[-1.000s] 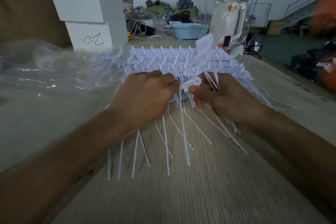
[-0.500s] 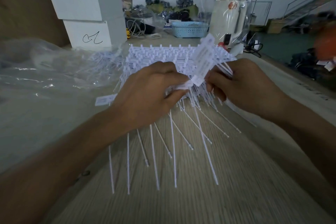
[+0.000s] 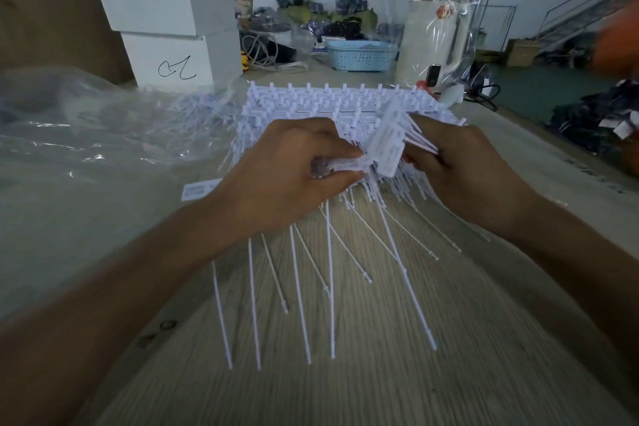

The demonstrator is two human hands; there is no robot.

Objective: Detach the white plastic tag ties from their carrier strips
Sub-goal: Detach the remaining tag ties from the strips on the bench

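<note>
A pile of white plastic tag ties on carrier strips [image 3: 332, 104] lies on the wooden table [image 3: 363, 373] just beyond my hands. My left hand [image 3: 290, 176] grips one carrier strip [image 3: 345, 165], and the thin tails of its ties [image 3: 328, 273] hang down toward me. My right hand [image 3: 460, 169] grips a bunch of loose ties, whose flat tag heads [image 3: 387, 145] stick up between the two hands. One loose white tag [image 3: 198, 189] lies on the table left of my left wrist.
Crumpled clear plastic wrap [image 3: 90, 121] covers the table's left side. Two stacked white boxes [image 3: 169, 21] stand at the back left. A light blue basket [image 3: 359, 55] and a bagged white appliance [image 3: 435, 38] are behind the pile. The table edge [image 3: 567, 162] runs along the right.
Both hands have lifted and drawn close over the pile. The tag heads in my right hand swung up between the hands, and the hanging tails now fan out lower.
</note>
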